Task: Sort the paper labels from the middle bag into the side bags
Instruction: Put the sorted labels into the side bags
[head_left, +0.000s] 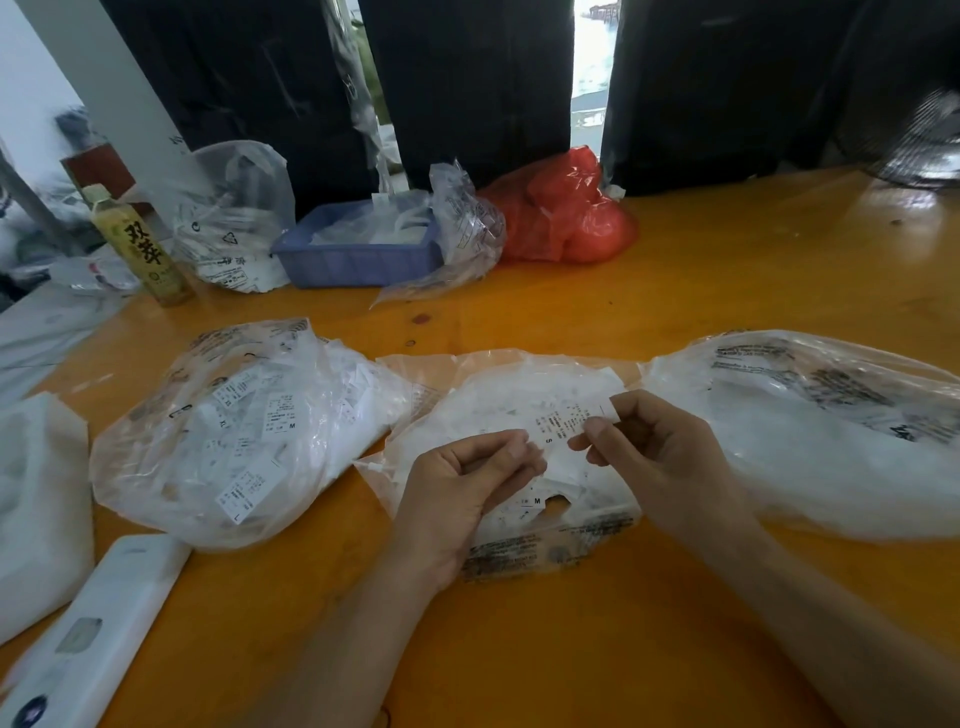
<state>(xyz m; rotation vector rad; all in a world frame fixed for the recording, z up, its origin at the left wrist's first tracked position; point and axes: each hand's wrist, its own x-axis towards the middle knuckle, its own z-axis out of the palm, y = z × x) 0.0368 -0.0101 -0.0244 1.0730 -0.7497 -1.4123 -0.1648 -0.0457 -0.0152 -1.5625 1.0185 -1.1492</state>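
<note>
Both hands, L (467, 488) & R (649, 447), pinch one paper label (563, 428) over middle bag (519, 384); read its size, prob. S, before dropping.

3 clear bags (244, 431) of labels are lying around the fingers (511, 452); beyond them are sitting 1 bottle (139, 244), 1 blue tray (358, 260), 1 red bag (563, 213).

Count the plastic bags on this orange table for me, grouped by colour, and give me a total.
Clear plastic bags: 5, namely the left bag, middle bag, right bag, the bag by the bottle, and the bag by the blue tray.
Red plastic bags: 1
Total: 6
</note>
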